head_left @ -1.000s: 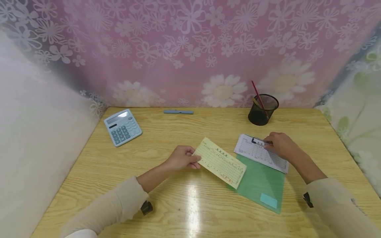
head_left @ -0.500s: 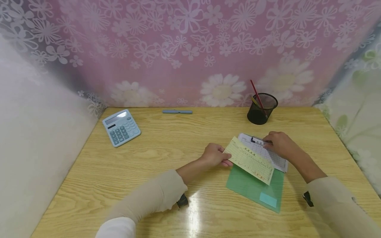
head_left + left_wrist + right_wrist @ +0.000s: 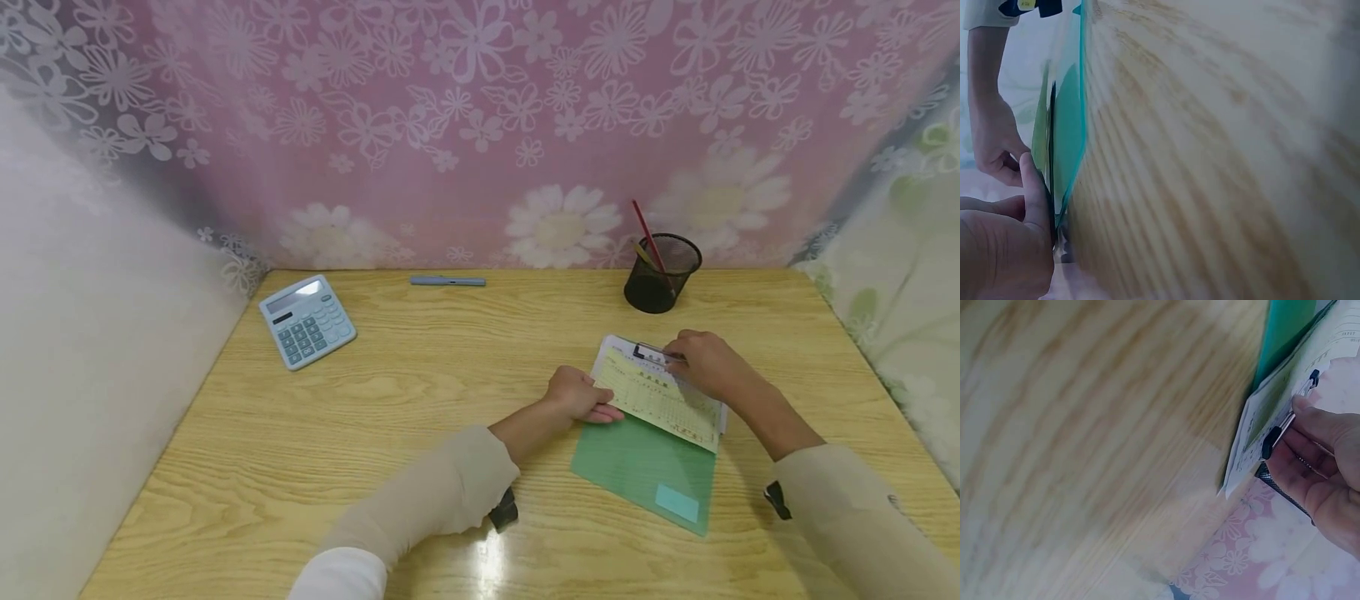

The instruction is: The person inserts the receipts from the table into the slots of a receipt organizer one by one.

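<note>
My left hand (image 3: 573,395) pinches the lower left corner of a yellow printed form (image 3: 660,398), thumb on top. The form overlaps a stack of white printed forms (image 3: 615,347) on a clipboard, its top edge just below the metal clip (image 3: 648,355). My right hand (image 3: 705,362) grips that clip, thumb and fingers on its wire lever, as the right wrist view shows with the black-ended clip (image 3: 1280,429). Beneath the stack a green translucent folder (image 3: 637,467) sticks out toward me, bearing a light blue label (image 3: 677,502). Most of the clipboard's board is hidden.
A black mesh pen cup (image 3: 651,292) holding a red pencil (image 3: 648,233) stands behind the clipboard. A blue pen (image 3: 447,281) lies at the back edge of the wooden table (image 3: 337,467). A light blue calculator (image 3: 307,322) sits at the back left.
My left hand has carried the yellow form rightward from beside the clipboard until it overlaps the white forms, up near the clip. My right hand has stayed on the clip.
</note>
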### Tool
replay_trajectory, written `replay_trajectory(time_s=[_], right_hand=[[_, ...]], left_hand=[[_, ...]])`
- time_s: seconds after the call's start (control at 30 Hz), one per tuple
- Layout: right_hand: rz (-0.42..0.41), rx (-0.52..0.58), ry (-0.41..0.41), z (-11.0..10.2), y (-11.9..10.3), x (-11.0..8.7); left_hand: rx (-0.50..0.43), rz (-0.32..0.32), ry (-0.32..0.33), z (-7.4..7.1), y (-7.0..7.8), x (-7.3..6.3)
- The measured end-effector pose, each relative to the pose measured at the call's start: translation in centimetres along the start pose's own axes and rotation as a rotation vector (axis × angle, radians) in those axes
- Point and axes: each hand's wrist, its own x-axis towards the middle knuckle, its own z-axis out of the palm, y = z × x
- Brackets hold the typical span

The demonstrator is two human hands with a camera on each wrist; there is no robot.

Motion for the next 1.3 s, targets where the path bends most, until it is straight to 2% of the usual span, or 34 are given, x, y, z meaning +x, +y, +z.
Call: replay_trajectory(time_s=[0.2, 0.33, 0.57, 0.83, 1.1, 1.3], right_hand=[[0.006, -0.004, -0.007, 0.0, -0.2, 0.0], [0.011, -0.002, -0.001, -0.1, -0.3, 0.1], [-0.017, -0.006, 0.021, -0.1, -0.6, 0.3], [-0.03, -0.005, 0.031, -0.2, -0.6, 0.1], [-0.034, 0.009, 0.04, -0.2, -0.4, -0.1], [-0.05, 0.013, 0.058, -0.1, -0.3, -0.2]], left_hand=[[0.014, 0.013, 0.054, 0.8, -0.1, 0.3], [0.037, 0.028, 0.094, 1.0, 0.2, 0.5], [0.071, 0.017, 0.168, 1.4, 0.8, 0.5], [0.12, 0.047, 0.209, 2.0, 0.8, 1.1], [0.194, 0.028, 0.256, 2.5, 1.1, 2.2], [0.231, 0.042, 0.283, 3.0, 1.3, 2.6]])
